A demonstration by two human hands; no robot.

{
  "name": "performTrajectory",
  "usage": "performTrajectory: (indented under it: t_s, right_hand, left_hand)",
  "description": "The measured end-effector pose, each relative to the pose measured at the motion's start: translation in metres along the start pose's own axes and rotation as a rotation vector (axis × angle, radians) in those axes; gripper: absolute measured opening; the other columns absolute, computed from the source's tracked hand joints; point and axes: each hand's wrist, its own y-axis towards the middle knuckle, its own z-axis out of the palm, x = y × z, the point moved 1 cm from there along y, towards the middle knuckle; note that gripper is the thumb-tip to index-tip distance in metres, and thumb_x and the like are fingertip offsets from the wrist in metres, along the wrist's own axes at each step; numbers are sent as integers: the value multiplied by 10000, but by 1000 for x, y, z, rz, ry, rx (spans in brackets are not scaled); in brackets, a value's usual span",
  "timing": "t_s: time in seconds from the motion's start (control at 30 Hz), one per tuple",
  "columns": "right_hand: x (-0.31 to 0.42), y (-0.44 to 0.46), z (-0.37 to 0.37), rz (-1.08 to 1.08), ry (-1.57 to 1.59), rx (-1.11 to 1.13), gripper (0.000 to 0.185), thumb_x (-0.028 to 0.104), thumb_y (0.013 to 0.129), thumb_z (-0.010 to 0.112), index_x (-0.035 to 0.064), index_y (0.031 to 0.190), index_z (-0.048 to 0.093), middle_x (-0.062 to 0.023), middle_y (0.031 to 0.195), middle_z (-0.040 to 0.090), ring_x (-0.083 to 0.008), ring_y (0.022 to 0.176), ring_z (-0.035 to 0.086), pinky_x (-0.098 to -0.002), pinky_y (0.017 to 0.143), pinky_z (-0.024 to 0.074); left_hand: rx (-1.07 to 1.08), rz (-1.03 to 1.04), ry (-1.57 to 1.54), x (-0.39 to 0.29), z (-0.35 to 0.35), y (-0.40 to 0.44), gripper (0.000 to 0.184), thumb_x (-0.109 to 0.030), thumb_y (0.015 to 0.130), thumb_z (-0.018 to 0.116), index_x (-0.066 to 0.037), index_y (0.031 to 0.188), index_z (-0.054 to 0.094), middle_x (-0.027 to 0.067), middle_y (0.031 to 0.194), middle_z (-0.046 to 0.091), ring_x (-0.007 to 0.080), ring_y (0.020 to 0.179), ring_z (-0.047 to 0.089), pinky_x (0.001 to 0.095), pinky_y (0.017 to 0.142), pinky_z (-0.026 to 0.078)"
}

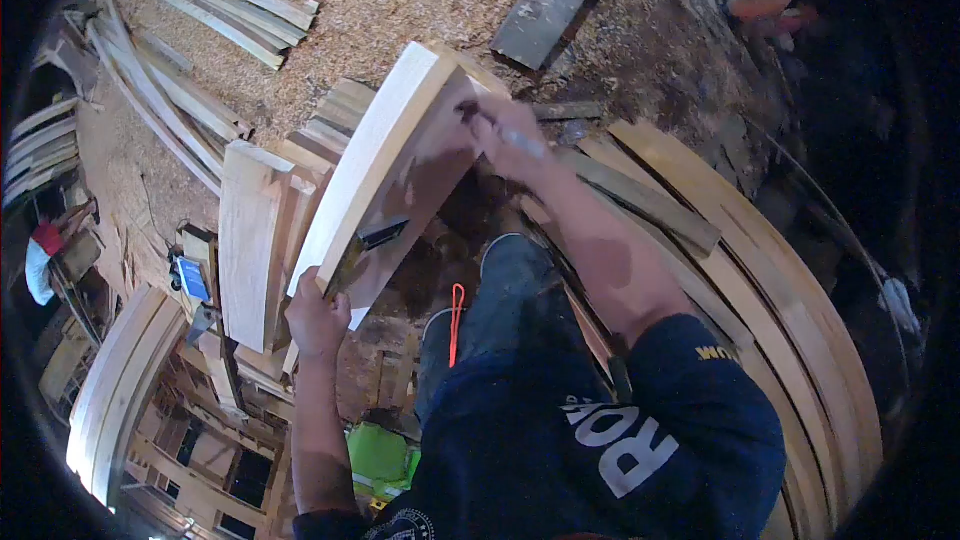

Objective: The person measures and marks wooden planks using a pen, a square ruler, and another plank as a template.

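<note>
A thick pale wooden board [375,140] slants across the middle of the view, its long bright edge toward the upper left. My left hand [320,325] is closed round the board's near lower end. Close to those fingers, a dark narrow object [384,233] lies against the board's inner side; I cannot make out what it is. At the far upper end, my right hand [508,143] has its fingers curled at the board, a little smeared by motion. The board's right face also looks blurred.
Stacked curved boards [790,310] lie to my right. Thick timber blocks [255,250] stand at the left, with more curved pieces [125,370] lower down. Long strips [225,5] and a grey plank [555,0] lie on shavings. Another person [45,250] is at far left.
</note>
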Motion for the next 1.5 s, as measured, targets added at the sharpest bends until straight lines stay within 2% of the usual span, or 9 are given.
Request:
performTrajectory:
  t_s: [0.33,0.53,0.73,0.87,1.1,1.17,1.27,1.37,1.5]
  right_hand:
    - [99,-85,53,-194,21,157,527,238,801,851,26,1232,634,-199,1137,688,-366,1059,666,-421,905,527]
    - [108,-85,103,117,197,16,543,197,786,847,-45,1209,608,-231,1076,648,-386,975,629,-428,864,525]
    - [106,-92,129,-92,-449,-122,588,199,768,834,-79,1208,561,-294,1152,606,-478,1086,592,-496,938,495]
    - [93,-127,118,4,-556,-44,533,232,788,831,-61,1171,603,-276,1114,663,-455,1045,639,-495,895,514]
    - [68,-264,50,188,-443,-41,303,182,837,755,-15,1039,646,-118,860,695,-219,774,676,-385,694,531]
    - [25,-303,19,295,-763,9,295,184,835,736,16,1049,622,-68,817,664,-203,739,656,-381,688,538]
    - [40,-339,27,537,-8,-151,228,194,865,703,71,1031,605,-19,814,620,-175,711,631,-374,653,539]
    - [26,-338,16,708,244,-194,185,227,913,677,121,1033,584,-1,841,589,-161,740,623,-360,669,540]
    - [252,-269,80,276,937,-107,251,240,955,670,90,1128,567,-79,951,600,-225,845,620,-393,760,519]
  left_hand:
    - [-34,51,-213,-23,18,10,507,-219,760,761,-95,1214,572,146,1055,684,350,906,699,472,796,569]
    - [-26,106,-216,-12,10,9,502,-256,789,727,-96,1228,545,143,1039,673,328,880,709,471,744,579]
    - [37,177,-314,8,-1,18,550,-469,889,646,-64,1247,542,183,1100,680,357,924,708,491,801,569]
    - [8,155,-381,34,2,41,663,-642,945,530,-40,1218,587,199,1106,696,357,975,709,500,810,566]
    - [-65,78,-504,144,24,75,660,-612,935,555,-40,1255,634,217,1150,711,392,1120,665,470,985,503]
    - [-108,-50,-469,202,29,68,665,-639,934,539,-57,1232,660,230,1146,701,395,1134,654,459,1009,487]
    - [-76,-184,-420,293,22,58,637,-651,944,520,-71,1143,693,235,1074,700,420,1044,666,494,929,512]
    - [-176,-108,-317,365,40,49,665,-684,930,524,-53,1050,697,228,1037,699,420,1018,673,525,880,523]
    - [-104,-160,-206,413,69,66,726,-734,932,474,-51,1055,689,210,1094,701,397,1069,675,501,893,536]
